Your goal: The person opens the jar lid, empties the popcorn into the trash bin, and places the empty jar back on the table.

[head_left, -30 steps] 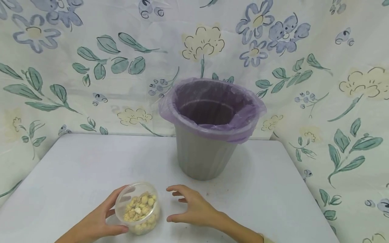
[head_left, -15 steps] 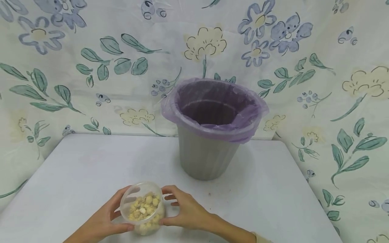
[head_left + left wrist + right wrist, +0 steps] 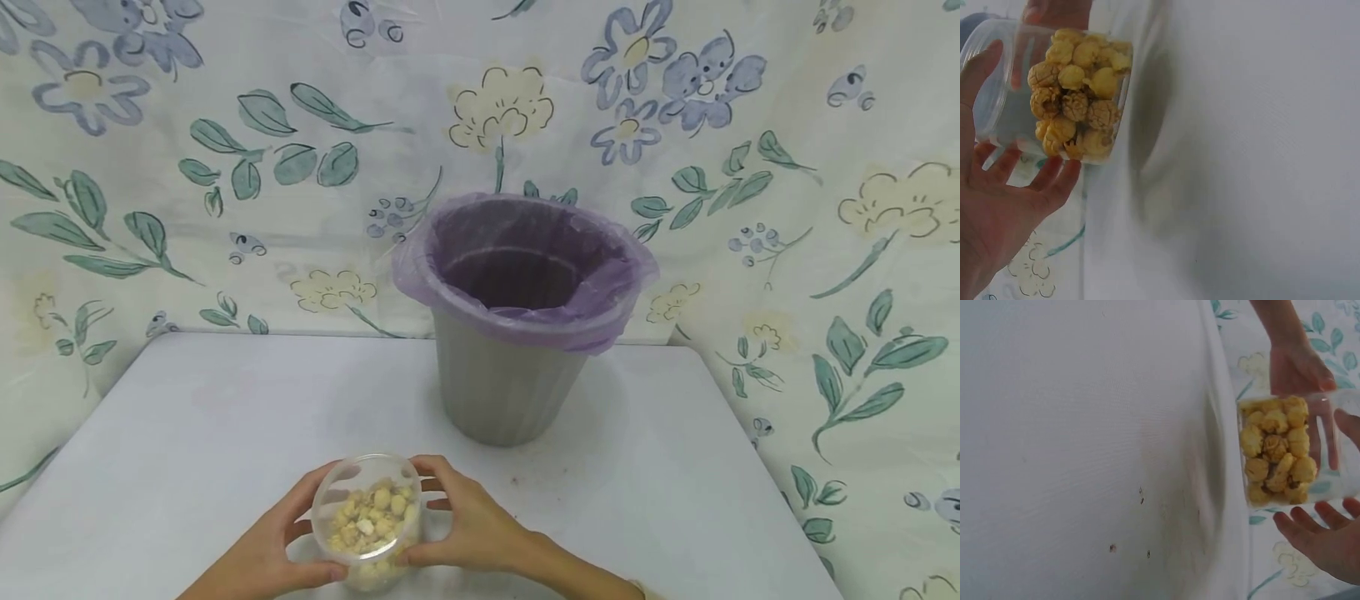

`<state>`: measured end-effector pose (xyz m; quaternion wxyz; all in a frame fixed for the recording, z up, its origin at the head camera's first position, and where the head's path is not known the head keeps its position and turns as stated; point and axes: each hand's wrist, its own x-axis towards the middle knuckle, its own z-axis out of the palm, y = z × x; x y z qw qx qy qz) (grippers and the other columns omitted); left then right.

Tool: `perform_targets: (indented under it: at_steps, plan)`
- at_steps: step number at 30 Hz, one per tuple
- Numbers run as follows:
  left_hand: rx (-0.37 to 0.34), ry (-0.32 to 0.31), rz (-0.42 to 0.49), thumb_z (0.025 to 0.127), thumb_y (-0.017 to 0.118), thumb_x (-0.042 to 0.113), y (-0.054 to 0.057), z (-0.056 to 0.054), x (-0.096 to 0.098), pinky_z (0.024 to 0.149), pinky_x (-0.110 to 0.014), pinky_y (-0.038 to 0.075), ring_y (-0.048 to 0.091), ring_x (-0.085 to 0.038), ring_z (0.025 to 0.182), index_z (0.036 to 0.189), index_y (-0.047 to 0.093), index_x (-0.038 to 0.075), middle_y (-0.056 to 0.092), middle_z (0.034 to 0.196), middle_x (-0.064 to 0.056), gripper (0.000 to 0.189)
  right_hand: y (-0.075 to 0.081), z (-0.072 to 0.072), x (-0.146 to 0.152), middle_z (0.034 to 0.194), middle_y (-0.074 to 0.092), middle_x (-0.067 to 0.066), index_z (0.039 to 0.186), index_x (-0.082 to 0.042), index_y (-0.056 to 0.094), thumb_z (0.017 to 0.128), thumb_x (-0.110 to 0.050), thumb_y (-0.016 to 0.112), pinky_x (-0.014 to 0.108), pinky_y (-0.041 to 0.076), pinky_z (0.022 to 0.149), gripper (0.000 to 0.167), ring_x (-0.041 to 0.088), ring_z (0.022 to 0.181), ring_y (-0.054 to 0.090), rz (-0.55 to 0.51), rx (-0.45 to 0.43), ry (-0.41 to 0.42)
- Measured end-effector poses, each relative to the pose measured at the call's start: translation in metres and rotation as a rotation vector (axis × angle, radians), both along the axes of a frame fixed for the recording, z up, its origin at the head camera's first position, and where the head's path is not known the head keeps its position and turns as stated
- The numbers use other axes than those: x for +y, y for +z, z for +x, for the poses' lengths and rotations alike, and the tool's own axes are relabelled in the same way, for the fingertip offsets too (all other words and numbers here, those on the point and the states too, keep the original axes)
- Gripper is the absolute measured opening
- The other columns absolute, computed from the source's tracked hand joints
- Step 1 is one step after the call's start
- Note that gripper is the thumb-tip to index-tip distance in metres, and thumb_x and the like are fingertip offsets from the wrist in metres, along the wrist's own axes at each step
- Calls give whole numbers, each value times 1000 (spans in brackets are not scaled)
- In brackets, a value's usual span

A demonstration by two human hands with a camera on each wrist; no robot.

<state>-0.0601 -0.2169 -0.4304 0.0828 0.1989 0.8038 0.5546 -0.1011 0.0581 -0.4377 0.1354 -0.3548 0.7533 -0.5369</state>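
Observation:
A clear round plastic tub of yellow popcorn (image 3: 375, 521) is near the front of the table, its open top tilted toward the head view. My left hand (image 3: 273, 546) grips its left side, thumb at the front and fingers behind. On the opposite side my right hand (image 3: 468, 525) holds it with thumb and fingers spread around the wall. In the left wrist view, the popcorn (image 3: 1079, 94) fills the lower part of the tub, and a shadow lies beside the base. The right wrist view shows the right fingers (image 3: 1310, 531) at the tub's wall.
A grey bin (image 3: 502, 383) lined with a purple bag (image 3: 525, 329) stands farther back on the white table (image 3: 262, 400). Small dark crumbs (image 3: 1112, 548) lie on the tabletop. Floral cloth (image 3: 300, 208) hangs behind and at the sides.
The tub has moved right in my left hand. My right hand, earlier apart from it with fingers spread, now holds its right side.

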Motion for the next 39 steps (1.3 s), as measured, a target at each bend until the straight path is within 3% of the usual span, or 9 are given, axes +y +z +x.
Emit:
perform_targets:
  at_steps: [6, 14, 18, 25, 32, 39]
  plan:
    - [42, -8, -6, 78, 85, 6, 7, -2, 10, 84, -32, 54, 50, -5, 119, 155, 31, 22, 43, 146, 13, 95, 5, 3, 7, 145, 47, 4, 148, -21, 33, 78, -19, 88, 32, 48, 99, 89, 16, 129, 49, -43, 8, -18]
    - [27, -9, 10, 76, 87, 11, 23, -6, 33, 83, -34, 55, 54, -13, 118, 153, 35, 28, 46, 145, -14, 94, 16, 6, 21, 143, 48, -6, 150, -20, 33, 75, -17, 90, 35, 45, 102, 94, 16, 129, 48, -72, -42, -57]
    - [26, -30, 14, 76, 88, 13, 28, -7, 42, 83, -35, 55, 56, -16, 115, 151, 37, 28, 48, 143, -11, 92, 18, 9, 28, 143, 48, -7, 151, -20, 33, 74, -18, 91, 37, 44, 103, 96, 15, 129, 47, -62, -65, -76]
    - [144, -68, 15, 73, 90, 20, 36, -12, 55, 83, -36, 55, 56, -19, 113, 150, 40, 23, 53, 138, -1, 91, 22, 11, 37, 146, 45, -7, 153, -24, 29, 72, -19, 91, 40, 43, 104, 102, 17, 131, 44, -73, -59, -97]
    - [188, -103, 12, 72, 92, 23, 47, -21, 68, 83, -35, 56, 56, -19, 112, 149, 42, 27, 55, 137, 1, 92, 29, 13, 44, 146, 44, 2, 154, -28, 24, 70, -12, 91, 43, 38, 109, 108, 23, 129, 46, -187, -71, -84]
    - [181, -153, 32, 73, 91, 23, 61, -31, 84, 85, -37, 56, 56, -22, 114, 149, 41, 28, 54, 137, -1, 91, 35, 11, 53, 144, 41, 16, 153, -18, 24, 70, -3, 88, 42, 44, 105, 107, 32, 127, 48, -338, -30, -66]
